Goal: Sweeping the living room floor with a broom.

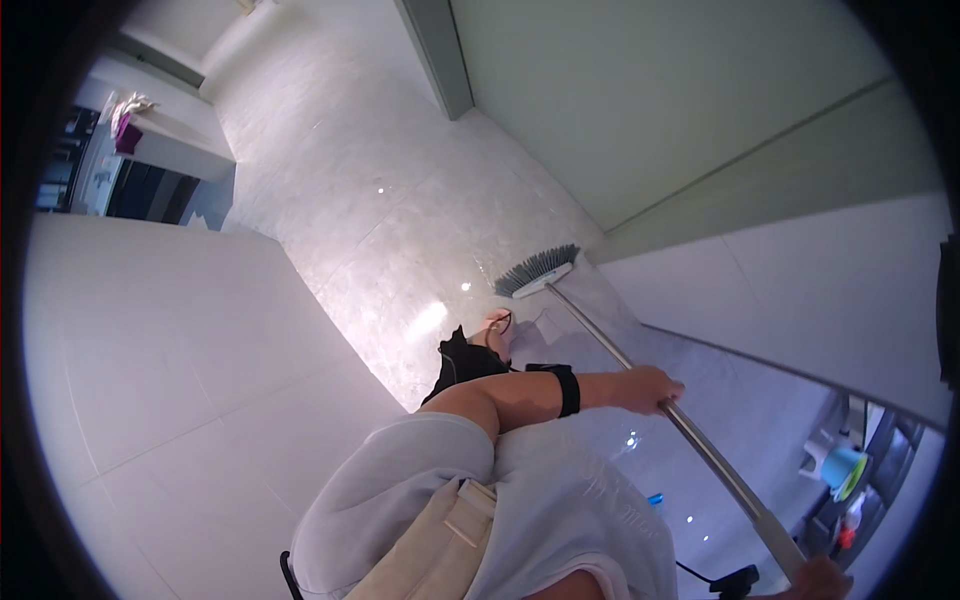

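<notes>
A broom with grey bristles and a white head (543,281) touches the pale floor near the base of a grey-green panel. Its long metal handle (712,458) slants down to the lower right. My left hand (650,389) is wrapped round the middle of the handle, the arm reaching across my body with a black band on it. Farther up the handle, near the lower right rim, my right hand (820,579) grips the thicker end and is partly cut off by the picture's edge. My foot (499,326) shows just beside the broom head.
Glossy grey floor (350,230) runs ahead between a white tiled wall (180,350) on the left and a large grey-green panel (640,110) on the right. At right stands a blue bucket (843,470) by dark shelving. A counter (180,145) with cloths sits at far left.
</notes>
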Demonstrator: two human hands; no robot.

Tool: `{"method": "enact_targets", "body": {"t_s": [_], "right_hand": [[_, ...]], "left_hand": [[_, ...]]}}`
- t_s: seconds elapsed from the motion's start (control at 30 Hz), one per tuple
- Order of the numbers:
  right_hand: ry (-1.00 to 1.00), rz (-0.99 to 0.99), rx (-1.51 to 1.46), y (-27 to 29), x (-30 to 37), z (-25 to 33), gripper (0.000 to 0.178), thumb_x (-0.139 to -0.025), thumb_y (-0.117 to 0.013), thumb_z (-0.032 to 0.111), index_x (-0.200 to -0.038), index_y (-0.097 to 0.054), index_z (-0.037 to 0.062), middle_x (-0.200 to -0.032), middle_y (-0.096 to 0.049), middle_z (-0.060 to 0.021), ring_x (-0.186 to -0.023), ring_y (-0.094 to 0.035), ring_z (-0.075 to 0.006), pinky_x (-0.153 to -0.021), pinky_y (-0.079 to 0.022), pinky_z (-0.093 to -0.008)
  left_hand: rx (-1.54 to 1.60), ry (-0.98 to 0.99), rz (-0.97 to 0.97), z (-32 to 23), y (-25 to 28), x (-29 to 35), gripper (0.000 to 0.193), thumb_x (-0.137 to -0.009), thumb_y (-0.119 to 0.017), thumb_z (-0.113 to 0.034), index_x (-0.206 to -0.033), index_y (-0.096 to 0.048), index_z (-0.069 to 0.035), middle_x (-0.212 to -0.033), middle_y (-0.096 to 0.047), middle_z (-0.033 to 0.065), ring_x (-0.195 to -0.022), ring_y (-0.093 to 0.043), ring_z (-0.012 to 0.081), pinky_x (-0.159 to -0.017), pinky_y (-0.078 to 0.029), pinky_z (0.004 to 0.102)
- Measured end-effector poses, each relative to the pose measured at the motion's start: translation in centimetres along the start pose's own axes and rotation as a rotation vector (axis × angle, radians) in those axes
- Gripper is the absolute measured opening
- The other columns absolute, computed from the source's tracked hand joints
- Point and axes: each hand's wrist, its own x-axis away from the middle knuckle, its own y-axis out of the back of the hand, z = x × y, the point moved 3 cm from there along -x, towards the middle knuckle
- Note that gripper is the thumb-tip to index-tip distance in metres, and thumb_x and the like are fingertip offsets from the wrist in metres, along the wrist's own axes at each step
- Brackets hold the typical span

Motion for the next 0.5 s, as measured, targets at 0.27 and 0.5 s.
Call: {"method": "enact_targets", "body": {"t_s": [0.27, 0.5], "right_hand": [[0.217, -0.483, 0.005, 5.0, 21.4, 0.3, 0.031, -0.085, -0.044, 0.036, -0.070, -0.050, 0.0088, -0.044, -0.040, -0.0006, -0.037, -0.041, -0.0156, -0.040, -0.036, -0.0347], [0.020, -0.014, 0.124, -18.2, 9.9, -16.3, 0.014, -0.063, -0.054, -0.008, -0.067, -0.044, 0.0000, -0.059, -0.043, -0.0083, -0.050, -0.045, -0.0216, -0.047, -0.039, -0.0372]], "left_hand": [[-0.292, 0.018, -0.051, 1.2, -2.7, 13.2, 0.022, -0.062, -0.060, -0.008, -0.080, -0.049, -0.009, -0.063, -0.055, 0.0128, -0.064, -0.054, 0.0360, -0.057, -0.042, 0.0437], [-0.622, 0.111, -0.016, 15.8, 20.0, 11.2, 0.025, -0.055, -0.061, 0.001, -0.077, -0.055, -0.008, -0.070, -0.057, 0.0097, -0.076, -0.055, 0.0323, -0.068, -0.043, 0.0411]]}}
